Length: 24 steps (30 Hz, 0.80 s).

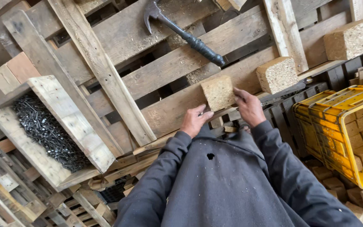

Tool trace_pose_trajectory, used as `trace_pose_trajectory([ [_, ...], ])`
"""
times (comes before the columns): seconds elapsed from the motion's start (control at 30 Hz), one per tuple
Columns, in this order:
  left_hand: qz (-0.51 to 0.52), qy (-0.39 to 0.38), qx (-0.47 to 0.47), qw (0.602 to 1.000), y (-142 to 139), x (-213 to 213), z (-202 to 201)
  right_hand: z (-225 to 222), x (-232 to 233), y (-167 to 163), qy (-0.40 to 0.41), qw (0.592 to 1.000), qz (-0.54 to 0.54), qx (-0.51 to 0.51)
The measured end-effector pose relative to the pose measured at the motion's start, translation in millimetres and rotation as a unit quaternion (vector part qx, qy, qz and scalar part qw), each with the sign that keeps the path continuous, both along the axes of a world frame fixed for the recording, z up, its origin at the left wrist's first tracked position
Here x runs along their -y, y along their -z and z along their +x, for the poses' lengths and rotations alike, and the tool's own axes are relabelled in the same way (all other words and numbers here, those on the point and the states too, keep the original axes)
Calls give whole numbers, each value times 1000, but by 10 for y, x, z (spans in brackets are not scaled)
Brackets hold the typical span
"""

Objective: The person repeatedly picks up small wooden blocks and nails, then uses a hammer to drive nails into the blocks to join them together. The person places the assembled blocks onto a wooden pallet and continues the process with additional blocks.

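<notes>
Pallet planks (169,67) under chipboard block (218,92) (both hands' grip (195,120) (248,108) at its edges)

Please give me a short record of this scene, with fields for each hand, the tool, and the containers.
left hand: touches the lower edge of the pressed-wood block
right hand: at the block's right side
block position: on a pallet board
hammer: lies on the boards above, not held
wooden box: holds dark nails
yellow crate: holds more blocks

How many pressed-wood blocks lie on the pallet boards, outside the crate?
3: one block between both hands, one just right of it, one at far right. More fill the yellow crate; others may be hidden.
</notes>
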<state>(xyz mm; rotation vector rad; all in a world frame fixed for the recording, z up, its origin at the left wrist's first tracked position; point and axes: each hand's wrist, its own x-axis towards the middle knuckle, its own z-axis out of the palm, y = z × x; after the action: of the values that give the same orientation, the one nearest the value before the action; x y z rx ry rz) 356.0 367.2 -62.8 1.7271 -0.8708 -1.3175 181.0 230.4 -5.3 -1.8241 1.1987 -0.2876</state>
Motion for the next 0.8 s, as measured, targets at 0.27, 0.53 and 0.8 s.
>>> trace_pose_trajectory([
  [0.27,74,-123,102,984,131,363,-221,-108,357,-28,-5,945,323,53],
  [0.53,127,-207,212,946,-665,869,-145,-322,304,-336,-10,965,252,72],
  [0.8,227,-94,155,957,-430,577,-172,-164,187,-156,-82,984,94,-125],
])
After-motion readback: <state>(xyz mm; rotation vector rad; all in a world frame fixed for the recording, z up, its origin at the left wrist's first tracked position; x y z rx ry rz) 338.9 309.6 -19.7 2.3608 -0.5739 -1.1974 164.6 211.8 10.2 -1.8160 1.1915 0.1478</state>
